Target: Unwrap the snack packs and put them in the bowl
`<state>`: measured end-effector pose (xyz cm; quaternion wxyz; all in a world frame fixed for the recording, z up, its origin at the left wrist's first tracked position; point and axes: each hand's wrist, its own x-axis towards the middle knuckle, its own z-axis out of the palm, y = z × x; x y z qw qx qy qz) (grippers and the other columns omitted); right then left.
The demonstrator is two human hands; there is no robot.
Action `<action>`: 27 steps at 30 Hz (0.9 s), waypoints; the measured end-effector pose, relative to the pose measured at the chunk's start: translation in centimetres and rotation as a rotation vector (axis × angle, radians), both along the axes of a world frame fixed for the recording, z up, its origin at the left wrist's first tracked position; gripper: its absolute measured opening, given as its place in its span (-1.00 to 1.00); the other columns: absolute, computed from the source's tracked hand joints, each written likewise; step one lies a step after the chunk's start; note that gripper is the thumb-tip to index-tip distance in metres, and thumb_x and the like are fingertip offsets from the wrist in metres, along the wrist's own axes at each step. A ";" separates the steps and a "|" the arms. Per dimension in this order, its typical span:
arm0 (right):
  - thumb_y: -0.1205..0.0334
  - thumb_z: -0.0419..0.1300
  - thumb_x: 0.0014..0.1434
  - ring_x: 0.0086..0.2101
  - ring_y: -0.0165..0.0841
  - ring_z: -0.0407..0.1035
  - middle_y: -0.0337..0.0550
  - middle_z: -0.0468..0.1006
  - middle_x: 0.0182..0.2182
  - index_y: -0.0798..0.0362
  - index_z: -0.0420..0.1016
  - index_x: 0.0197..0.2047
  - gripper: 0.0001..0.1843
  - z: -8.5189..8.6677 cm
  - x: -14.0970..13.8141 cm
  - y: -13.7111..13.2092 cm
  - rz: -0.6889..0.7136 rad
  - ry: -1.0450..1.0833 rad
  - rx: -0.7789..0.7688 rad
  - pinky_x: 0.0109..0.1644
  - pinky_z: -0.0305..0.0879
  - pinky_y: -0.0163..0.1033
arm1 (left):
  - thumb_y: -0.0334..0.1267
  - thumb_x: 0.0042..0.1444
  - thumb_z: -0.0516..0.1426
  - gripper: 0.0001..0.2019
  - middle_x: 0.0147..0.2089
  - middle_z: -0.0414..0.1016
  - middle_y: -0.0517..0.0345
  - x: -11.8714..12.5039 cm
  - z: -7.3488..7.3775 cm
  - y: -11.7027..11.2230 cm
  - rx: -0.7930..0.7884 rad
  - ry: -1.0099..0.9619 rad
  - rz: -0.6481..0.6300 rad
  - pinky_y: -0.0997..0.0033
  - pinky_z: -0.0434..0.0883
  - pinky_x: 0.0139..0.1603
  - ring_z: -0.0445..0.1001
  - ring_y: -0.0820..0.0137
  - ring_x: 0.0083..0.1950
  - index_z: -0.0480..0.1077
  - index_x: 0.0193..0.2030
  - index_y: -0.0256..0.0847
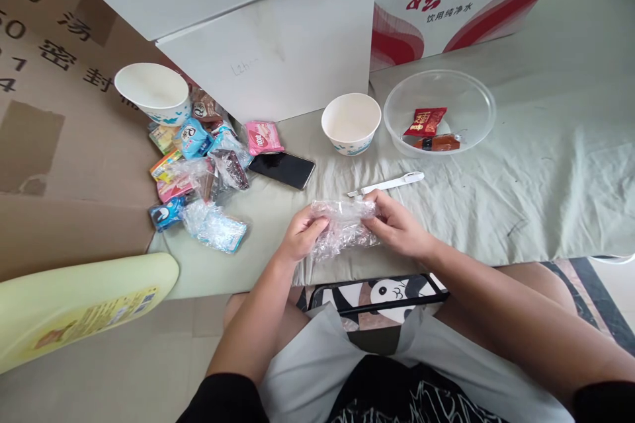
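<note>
Both my hands grip a crinkled sheet of clear plastic wrap (344, 228) near the front edge of the cloth-covered surface. My left hand (303, 232) pinches its left side between thumb and fingers. At the other side, my right hand (397, 223) pinches it the same way. Whether anything lies inside the folds I cannot tell. Just beyond my right hand's fingers lies a white utility knife (389, 184), its blade end pointing left. A paper bowl (351, 124) and a clear plastic bowl (476, 135) holding a red snack packet (426, 121) and a wrapped brown snack (439, 142) stand behind it.
A black phone (282, 170) and a pink packet (264, 137) lie to the left. Beside them is a heap of wrapped snacks (191, 139) with another paper bowl (155, 89) on top. White boxes (278, 46), a red-and-white carton (446, 13) and a brown carton (59, 132) stand around.
</note>
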<state>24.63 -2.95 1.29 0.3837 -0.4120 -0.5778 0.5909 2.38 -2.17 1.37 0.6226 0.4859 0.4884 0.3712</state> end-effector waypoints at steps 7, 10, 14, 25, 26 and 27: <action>0.16 0.07 0.26 -0.28 -0.28 0.42 -0.12 0.55 -0.29 0.00 0.50 -0.29 -0.79 0.7 0.9 0.3 0.064 0.123 0.035 -0.13 0.37 -0.11 | -0.01 -0.02 0.24 -0.71 -0.44 0.52 0.06 -0.7 1.1 0.4 -0.079 -0.173 -0.050 0.33 0.36 -0.41 0.43 0.36 -0.46 0.54 -0.49 -0.23; 0.04 0.02 0.30 -0.35 -0.30 0.38 -0.10 0.52 -0.39 0.03 0.45 -0.50 -0.59 0.7 1.1 0.4 0.108 0.035 0.026 -0.18 0.34 -0.12 | 0.03 0.05 0.17 -0.63 -0.41 0.56 -0.01 -0.8 1.4 0.6 0.103 -0.039 -0.166 0.29 0.38 -0.34 0.46 0.31 -0.40 0.53 -0.55 -0.22; 0.02 0.33 0.07 -0.43 -0.40 0.28 -0.22 0.48 -0.41 0.02 0.39 -0.34 -0.72 0.7 0.7 0.3 0.018 -0.174 0.018 -0.30 0.27 -0.24 | -0.24 0.00 0.25 -0.91 -0.19 0.60 0.01 -0.4 1.4 0.0 0.313 0.282 -0.249 0.39 0.40 -0.29 0.50 0.37 -0.28 0.54 -0.43 -0.20; 0.15 0.18 0.16 -0.41 -0.38 0.29 -0.25 0.42 -0.47 0.03 0.37 -0.40 -0.84 1.3 1.2 0.0 0.020 -0.152 0.150 -0.24 0.22 -0.26 | -0.11 0.20 0.21 -0.72 0.03 0.58 -0.04 4.5 3.3 -1.5 0.493 0.569 -0.047 0.20 0.44 0.17 0.55 0.21 0.08 0.48 -0.01 -0.18; 0.12 0.17 0.18 -0.37 -0.35 0.33 -0.22 0.46 -0.43 0.03 0.40 -0.36 -0.83 1.5 1.4 0.1 0.043 -0.055 0.143 -0.20 0.26 -0.24 | -0.05 0.20 0.22 -0.64 0.06 0.59 -0.05 5.0 3.4 -1.3 0.411 0.499 -0.108 0.22 0.46 0.15 0.55 0.21 0.08 0.46 0.05 -0.19; 0.09 0.17 0.20 -0.31 -0.32 0.38 -0.18 0.51 -0.36 0.03 0.43 -0.30 -0.82 1.7 1.7 0.3 0.069 0.041 0.124 -0.14 0.31 -0.21 | 0.00 0.18 0.23 -0.57 0.07 0.60 -0.06 5.4 3.4 -1.0 0.340 0.436 -0.145 0.25 0.47 0.11 0.56 0.20 0.07 0.44 0.09 -0.21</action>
